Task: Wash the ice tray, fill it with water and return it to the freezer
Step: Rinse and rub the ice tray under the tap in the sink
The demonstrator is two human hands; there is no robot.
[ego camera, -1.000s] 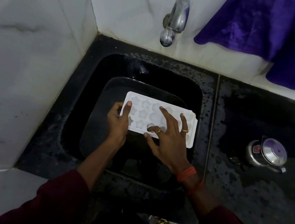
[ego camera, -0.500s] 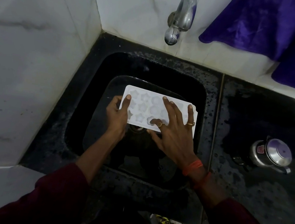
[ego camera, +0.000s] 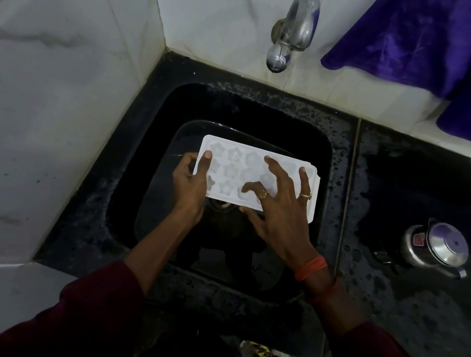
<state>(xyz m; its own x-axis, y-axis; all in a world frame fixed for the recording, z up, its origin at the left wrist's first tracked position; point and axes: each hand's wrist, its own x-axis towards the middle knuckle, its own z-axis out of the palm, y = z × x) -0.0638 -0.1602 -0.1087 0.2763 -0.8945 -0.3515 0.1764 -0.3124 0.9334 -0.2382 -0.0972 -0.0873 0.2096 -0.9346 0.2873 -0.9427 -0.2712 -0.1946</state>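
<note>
While my left hand (ego camera: 189, 185) pinches the short left edge of the white ice tray (ego camera: 233, 172), thumb on top and fingers curled under, my right hand (ego camera: 280, 203) lies spread flat over its star-shaped cups, fingertips pressing in, gripping nothing. I hold the tray level, face up, above the middle of the black sink (ego camera: 333, 162), below and a little short of the tap (ego camera: 294, 29), which shows no running water. Only one end is truly held, so a hard rub from my right hand could, I judge, tip the wet plastic out of my pinch and drop it into the basin. Opened too far, the tap might splash the already wet counter (ego camera: 406, 202) near the steel pot (ego camera: 437, 249).
</note>
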